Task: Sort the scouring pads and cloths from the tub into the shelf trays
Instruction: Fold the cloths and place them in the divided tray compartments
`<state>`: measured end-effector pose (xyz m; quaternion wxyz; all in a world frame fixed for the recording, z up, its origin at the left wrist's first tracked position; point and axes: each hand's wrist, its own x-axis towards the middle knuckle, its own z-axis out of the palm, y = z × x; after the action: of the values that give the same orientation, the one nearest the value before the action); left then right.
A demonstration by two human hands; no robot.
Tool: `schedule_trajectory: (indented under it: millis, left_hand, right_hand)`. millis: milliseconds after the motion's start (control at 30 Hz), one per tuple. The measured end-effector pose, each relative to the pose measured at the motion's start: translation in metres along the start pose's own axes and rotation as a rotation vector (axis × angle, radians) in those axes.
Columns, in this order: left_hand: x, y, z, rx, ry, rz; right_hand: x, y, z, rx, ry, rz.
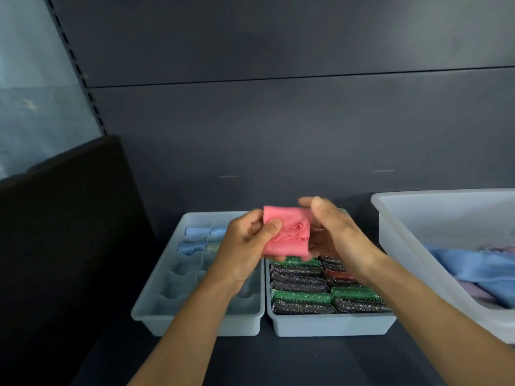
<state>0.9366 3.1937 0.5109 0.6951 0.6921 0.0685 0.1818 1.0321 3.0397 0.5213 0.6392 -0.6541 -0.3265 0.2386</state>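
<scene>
A folded pink cloth [284, 232] is held above the two shelf trays. My left hand [245, 246] pinches its left side and my right hand [334, 232] holds its right side, fingers curled over the top. The left tray [156, 307] has divided cells, with blue cloths [195, 232] in the far cells. The right tray [328, 327] is packed with glittery green, black and red scouring pads [301, 296]. At the right stands the white tub [395, 246] with blue and pale purple cloths [473, 268] inside.
A dark panel [64, 232] stands at the left of the shelf. The grey back wall rises behind the trays. The dark shelf surface [250, 363] extends in front of the trays.
</scene>
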Motion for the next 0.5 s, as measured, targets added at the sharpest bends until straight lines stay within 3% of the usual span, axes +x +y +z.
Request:
schedule_trajectory:
  millis: [133, 300, 500]
  left_hand:
    - [-0.006, 0.001, -0.011, 0.073, -0.012, 0.091]
    - [-0.003, 0.001, -0.041, -0.119, -0.055, 0.037]
    - [0.011, 0.006, -0.079, -0.095, -0.101, 0.013]
  right_hand:
    - [0.006, 0.004, 0.015, 0.15, -0.08, 0.045]
    - [0.02, 0.005, 0.033, 0.48, -0.131, 0.07]
    - [0.05, 0.004, 0.052, 0.427, -0.188, 0.076]
